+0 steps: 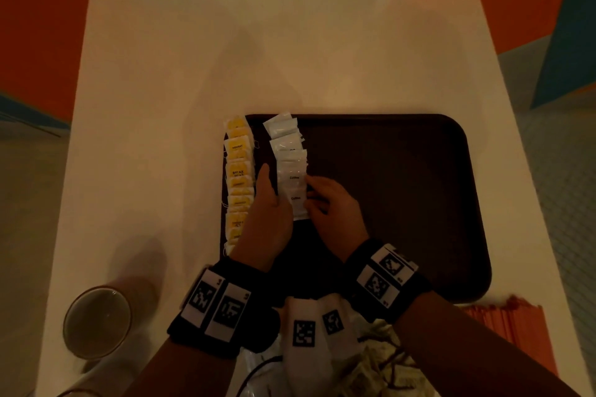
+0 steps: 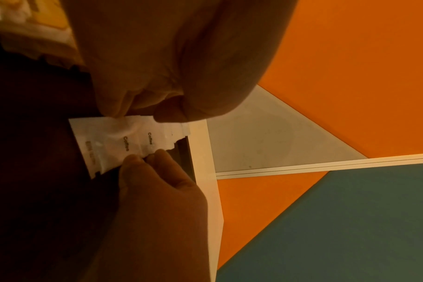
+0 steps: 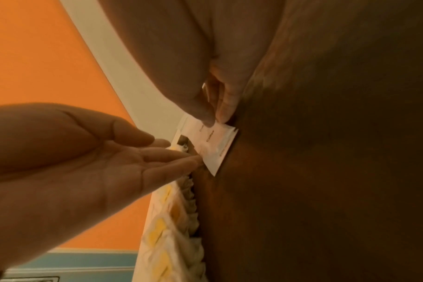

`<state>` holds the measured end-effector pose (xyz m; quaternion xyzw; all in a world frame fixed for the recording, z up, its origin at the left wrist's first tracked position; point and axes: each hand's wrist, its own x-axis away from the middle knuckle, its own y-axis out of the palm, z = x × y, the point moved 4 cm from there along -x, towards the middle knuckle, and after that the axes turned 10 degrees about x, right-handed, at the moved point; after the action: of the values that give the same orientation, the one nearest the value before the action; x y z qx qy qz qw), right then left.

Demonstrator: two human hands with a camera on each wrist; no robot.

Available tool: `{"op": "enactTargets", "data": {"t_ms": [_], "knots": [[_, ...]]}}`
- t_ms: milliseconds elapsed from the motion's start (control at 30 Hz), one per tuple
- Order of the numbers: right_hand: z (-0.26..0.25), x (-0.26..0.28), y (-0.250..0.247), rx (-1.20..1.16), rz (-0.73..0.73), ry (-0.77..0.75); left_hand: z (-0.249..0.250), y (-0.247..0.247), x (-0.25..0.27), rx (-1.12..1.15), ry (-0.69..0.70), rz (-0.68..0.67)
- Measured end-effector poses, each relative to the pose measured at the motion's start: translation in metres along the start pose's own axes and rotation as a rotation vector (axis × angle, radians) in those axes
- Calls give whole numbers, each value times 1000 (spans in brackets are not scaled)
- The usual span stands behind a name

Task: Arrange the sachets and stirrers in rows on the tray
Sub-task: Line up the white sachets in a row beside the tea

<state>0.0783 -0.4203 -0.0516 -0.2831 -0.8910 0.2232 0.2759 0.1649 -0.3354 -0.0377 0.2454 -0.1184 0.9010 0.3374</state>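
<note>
Tray [image 1: 403, 171]: dark brown, on the near right part of a white table [image 1: 161, 90].
Yellow sachets [image 1: 238, 180]: an overlapping row along the tray's left edge, running far to near.
White coffee sachets [image 1: 290, 164]: a second overlapping row just right of the yellow one, also far to near.
Left hand [image 1: 267, 213]: between the two rows, fingers straight, its edge against the left side of the white row.
Right hand [image 1: 335, 209]: fingers curled, fingertips pressing the right side of the white row's near sachets.
Stirrers [image 1: 509, 325]: orange bundle on the table, near the tray's near right corner.
Cup [image 1: 96, 322]: stands at the near left of the table.
</note>
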Motion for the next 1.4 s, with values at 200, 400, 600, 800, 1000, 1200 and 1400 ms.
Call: {"op": "enactTargets", "data": {"t_ms": [200,400,600,800,1000,1200,1400], "knots": [[0,-8,-11,67,45,-46,5,1,-1,29,-10,-43],[-9,-26,-13,63,-13,-51,17,8,-14,25,80,-15],[-6,-30,-8,79,12,-4,21,11,-20,-47,134,-10],[-19,-42,-20,9,14,-77,22,9,-34,30,114,18],[-31,-53,-24,-44,-63,-86,28,9,-43,59,131,21],[-24,-54,-14,-45,-68,-27,33,9,-52,34,106,11],[-26,-57,-22,-1,-24,-19,37,6,-54,-14,111,44]]}}
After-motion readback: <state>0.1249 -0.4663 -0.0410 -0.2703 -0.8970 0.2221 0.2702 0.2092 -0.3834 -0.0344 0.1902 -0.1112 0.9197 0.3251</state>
